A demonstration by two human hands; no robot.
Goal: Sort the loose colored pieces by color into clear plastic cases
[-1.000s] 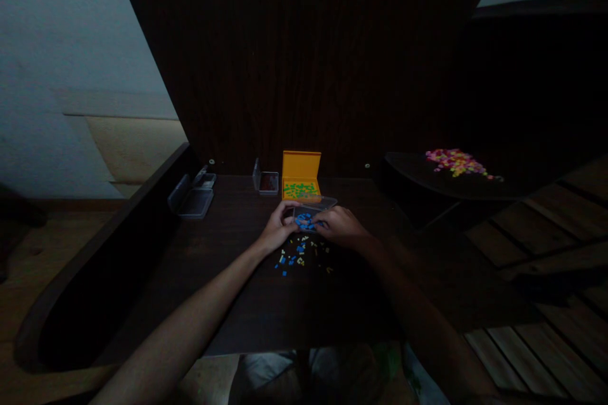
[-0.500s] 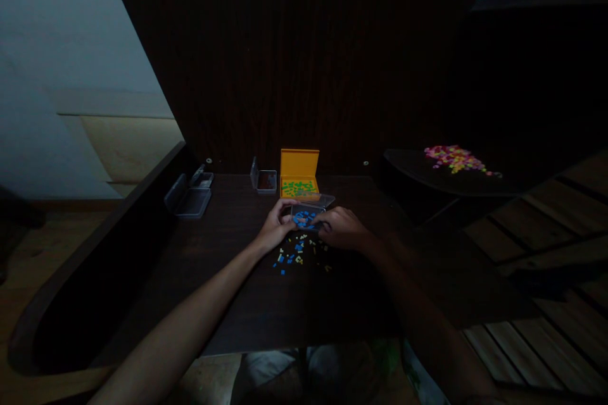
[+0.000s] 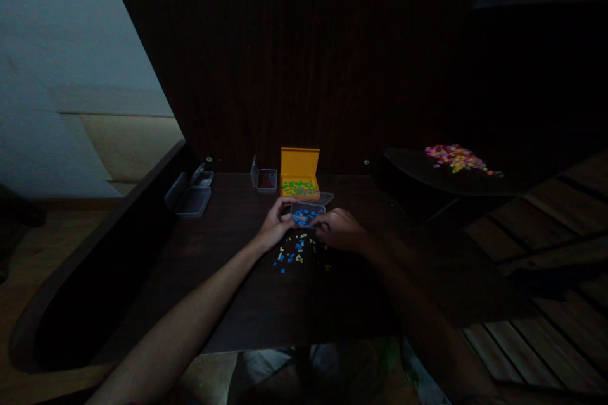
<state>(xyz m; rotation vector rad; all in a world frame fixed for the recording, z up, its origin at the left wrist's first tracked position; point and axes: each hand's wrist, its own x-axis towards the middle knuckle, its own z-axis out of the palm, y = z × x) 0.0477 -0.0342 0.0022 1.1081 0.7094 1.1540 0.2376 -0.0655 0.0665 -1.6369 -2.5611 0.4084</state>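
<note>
A small clear plastic box (image 3: 308, 208) with blue beads (image 3: 304, 217) inside sits on the dark table (image 3: 247, 278). My left hand (image 3: 274, 226) grips the box's left side with curled fingers. From the right, my right hand (image 3: 339, 228) reaches the box's edge with its fingers pinched together; what they pinch is too small to make out. Just in front of the hands lie scattered loose beads (image 3: 297, 254), blue and yellow. An open orange box (image 3: 299, 174) with green beads stands right behind the clear box.
A small clear case (image 3: 266, 180) stands left of the orange box. Two more clear cases (image 3: 190, 196) lie at the table's far left edge. A pile of pink and yellow beads (image 3: 455, 158) rests on a dark surface at right. The room is dim.
The view shifted slightly. Both hands stay at the clear box, moving only a little; the box sits a touch farther from me.
</note>
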